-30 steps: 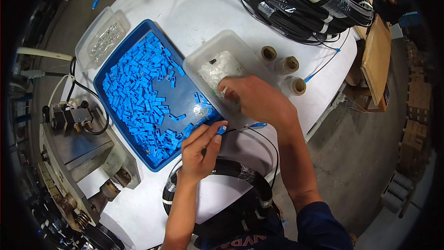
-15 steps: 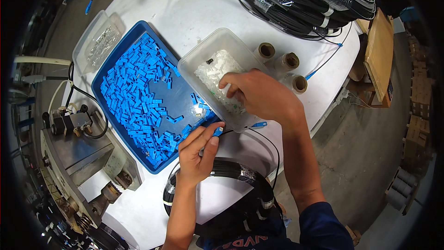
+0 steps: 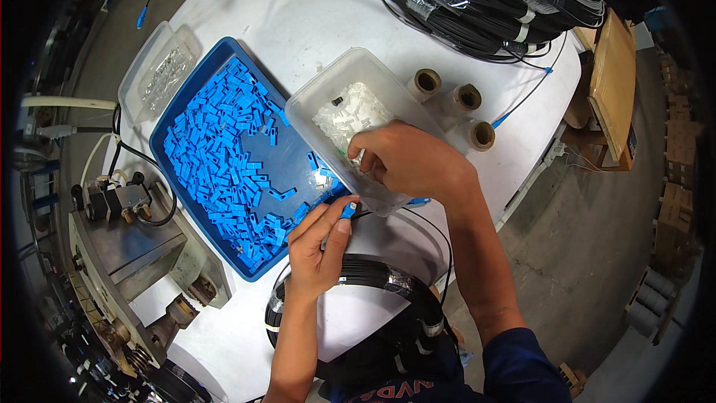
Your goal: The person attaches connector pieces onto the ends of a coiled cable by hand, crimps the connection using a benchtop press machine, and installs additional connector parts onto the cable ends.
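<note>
A small blue fibre-optic connector [image 3: 348, 210] with a pale tip is pinched between the thumb and fingers of my left hand [image 3: 317, 246], beside the near corner of a clear plastic bin [image 3: 307, 104]. Inside that bin lie many small white plastic pieces [image 3: 350, 112] and one small black piece. My right hand [image 3: 406, 160] reaches into it from the right, its fingers curled down among the white pieces; whatever is between the fingertips is hidden. To the left, a blue tray [image 3: 287, 172] holds a heap of blue connector housings [image 3: 216, 149].
A black cable coil [image 3: 388, 276] lies at the near edge. Larger cable coils [image 3: 485, 11] sit at the far right, near several cardboard tubes [image 3: 482, 135]. A metal press-like machine [image 3: 134, 231] stands at left, and a clear lidless box [image 3: 160, 75] is behind the tray.
My right hand has shifted slightly left and nearer within the clear bin, its fingers curled more. My left hand stays nearly in place with the connector.
</note>
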`<state>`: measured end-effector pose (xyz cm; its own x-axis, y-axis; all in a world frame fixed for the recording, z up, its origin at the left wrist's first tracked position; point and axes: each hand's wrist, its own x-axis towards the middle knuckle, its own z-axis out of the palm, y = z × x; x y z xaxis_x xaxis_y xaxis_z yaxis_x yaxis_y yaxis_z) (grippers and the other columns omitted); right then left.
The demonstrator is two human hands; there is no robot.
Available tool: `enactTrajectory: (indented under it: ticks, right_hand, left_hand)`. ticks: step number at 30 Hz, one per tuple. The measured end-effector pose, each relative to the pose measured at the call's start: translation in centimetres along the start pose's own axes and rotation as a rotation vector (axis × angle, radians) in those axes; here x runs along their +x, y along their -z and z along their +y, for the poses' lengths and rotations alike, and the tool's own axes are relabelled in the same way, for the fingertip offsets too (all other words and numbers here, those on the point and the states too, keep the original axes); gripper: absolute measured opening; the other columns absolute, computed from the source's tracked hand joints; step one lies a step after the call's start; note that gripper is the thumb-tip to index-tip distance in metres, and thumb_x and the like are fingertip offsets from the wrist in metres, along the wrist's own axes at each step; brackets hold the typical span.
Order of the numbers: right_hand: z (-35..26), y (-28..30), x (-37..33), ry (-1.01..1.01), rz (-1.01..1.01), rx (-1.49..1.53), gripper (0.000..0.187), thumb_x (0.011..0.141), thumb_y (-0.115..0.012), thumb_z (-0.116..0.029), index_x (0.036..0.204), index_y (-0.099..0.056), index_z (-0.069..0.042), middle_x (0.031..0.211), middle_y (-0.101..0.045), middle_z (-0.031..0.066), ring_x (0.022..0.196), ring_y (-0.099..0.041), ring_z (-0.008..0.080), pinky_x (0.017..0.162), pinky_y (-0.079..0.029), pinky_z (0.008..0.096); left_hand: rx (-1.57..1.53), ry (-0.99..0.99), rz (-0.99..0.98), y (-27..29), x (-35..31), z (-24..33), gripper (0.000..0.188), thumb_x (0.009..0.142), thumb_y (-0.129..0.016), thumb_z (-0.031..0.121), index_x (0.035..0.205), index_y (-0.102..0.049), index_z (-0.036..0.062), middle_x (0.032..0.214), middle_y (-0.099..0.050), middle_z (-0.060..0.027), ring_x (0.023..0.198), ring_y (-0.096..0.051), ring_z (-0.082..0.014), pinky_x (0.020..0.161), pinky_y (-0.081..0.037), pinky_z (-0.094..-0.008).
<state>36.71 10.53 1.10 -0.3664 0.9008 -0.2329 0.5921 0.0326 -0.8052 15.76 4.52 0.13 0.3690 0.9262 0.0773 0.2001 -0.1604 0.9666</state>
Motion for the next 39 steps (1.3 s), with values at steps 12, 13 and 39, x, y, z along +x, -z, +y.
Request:
enactTrajectory:
  ticks: [12, 13, 39]
  right_hand:
    - [0.6, -0.8, 0.2, 0.025, 0.088, -0.084, 0.011, 0.071, -0.068, 0.003, 0.081, -0.071, 0.002, 0.078, -0.069, 0.0183, 0.073, -0.068, 0.0302, 0.069, -0.053, 0.0366]
    - [0.4, -0.7, 0.2, 0.007, 0.086, -0.093, 0.01, 0.071, -0.068, 0.002, 0.081, -0.071, 0.002, 0.077, -0.068, 0.0183, 0.072, -0.068, 0.0304, 0.068, -0.052, 0.0371]
    - [-7.9, -13.2, -6.2, 0.204, 1.05, 1.012, 0.017, 0.089, -0.061, 0.01, 0.106, -0.06, 0.007, 0.108, -0.063, 0.0148, 0.092, -0.063, 0.014, 0.084, -0.05, 0.0252]
  left_hand:
    - [0.028, 0.063, -0.033, 0.1, 0.1, 0.5, 0.026, 0.096, -0.056, 0.008, 0.116, -0.066, -0.0055, 0.079, -0.057, -0.0044, 0.069, -0.051, -0.0098, 0.063, -0.04, -0.0216]
    - [0.026, 0.071, -0.036, 0.1, 0.1, 0.6, 0.026, 0.096, -0.056, 0.008, 0.116, -0.066, -0.0053, 0.079, -0.057, -0.0043, 0.069, -0.051, -0.0099, 0.063, -0.04, -0.0217]
    - [-0.174, -0.201, 0.132, 1.0, -1.2, -0.5, 0.023, 0.079, -0.061, -0.009, 0.102, -0.067, -0.0096, 0.084, -0.067, -0.0129, 0.067, -0.057, -0.0138, 0.06, -0.045, -0.0239]
